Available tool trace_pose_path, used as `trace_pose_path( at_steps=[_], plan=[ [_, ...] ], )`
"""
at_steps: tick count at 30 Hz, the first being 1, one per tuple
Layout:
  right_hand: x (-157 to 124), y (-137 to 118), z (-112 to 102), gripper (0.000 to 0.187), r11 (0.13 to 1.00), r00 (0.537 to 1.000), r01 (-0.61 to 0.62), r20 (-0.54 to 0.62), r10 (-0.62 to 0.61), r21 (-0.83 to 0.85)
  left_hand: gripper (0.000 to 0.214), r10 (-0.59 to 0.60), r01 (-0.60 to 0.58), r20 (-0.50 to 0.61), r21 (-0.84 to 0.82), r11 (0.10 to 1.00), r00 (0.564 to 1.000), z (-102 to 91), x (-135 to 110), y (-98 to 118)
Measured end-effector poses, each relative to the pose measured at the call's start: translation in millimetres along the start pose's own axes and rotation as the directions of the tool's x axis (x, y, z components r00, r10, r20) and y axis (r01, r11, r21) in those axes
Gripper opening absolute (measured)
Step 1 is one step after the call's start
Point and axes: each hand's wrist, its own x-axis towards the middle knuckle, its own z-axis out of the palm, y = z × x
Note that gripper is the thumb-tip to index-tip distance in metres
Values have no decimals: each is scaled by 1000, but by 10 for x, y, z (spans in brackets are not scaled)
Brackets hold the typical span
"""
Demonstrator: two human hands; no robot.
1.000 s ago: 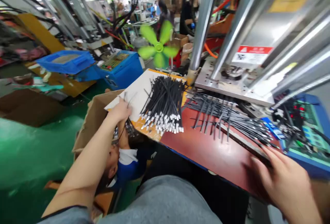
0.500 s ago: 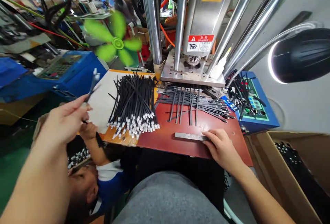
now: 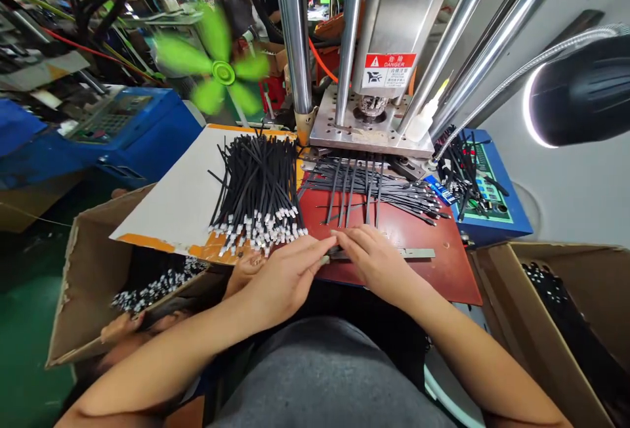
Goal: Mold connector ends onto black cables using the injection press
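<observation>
My left hand point(image 3: 288, 277) and my right hand point(image 3: 377, 260) meet fingertip to fingertip over the front of the reddish-brown board. Beneath my right hand lies a flat metal bar point(image 3: 418, 253), its right end showing. The left fingers are pressed together, with a small pale piece by the thumb; what they hold is hidden. My right fingers are also closed together at the tips, and anything between them is covered. Left of my hands lies a pile of black cables point(image 3: 260, 172) with white connectors. Several flat dark cables point(image 3: 349, 192) run from under the press plate.
A press point(image 3: 371, 132) with steel columns stands behind the board. A lit lamp point(image 3: 575, 96) hangs right. Cardboard boxes point(image 3: 502, 270) flank the board. Another person's hand point(image 3: 243, 270) is by the pile's front edge. A green fan point(image 3: 221, 73) spins behind.
My left hand came in from the far left, where it held a black cable with a white end, to meet my right hand. My right hand moved left along the bar, which shifted right.
</observation>
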Motion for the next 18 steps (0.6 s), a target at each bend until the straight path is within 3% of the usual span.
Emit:
trace_pose_path(
  at_steps=[4, 9, 14, 18],
  plan=[
    [-97, 108, 44, 30, 987, 986, -149, -84, 144, -52, 41, 25, -24, 21, -63, 998, 999, 251, 158, -46],
    [-44, 106, 153, 37, 957, 956, -289, -53, 287, -32, 38, 63, -68, -54, -93, 993, 997, 357, 292, -155],
    [105, 126, 91, 27, 883, 920, -392, -116, 374, -260, 37, 75, -76, -34, -41, 996, 997, 244, 275, -120],
    [49, 166, -164, 40, 950, 914, -266, -357, 195, -164, 44, -81, 79, 34, 33, 996, 996, -40, 363, -276]
  ],
)
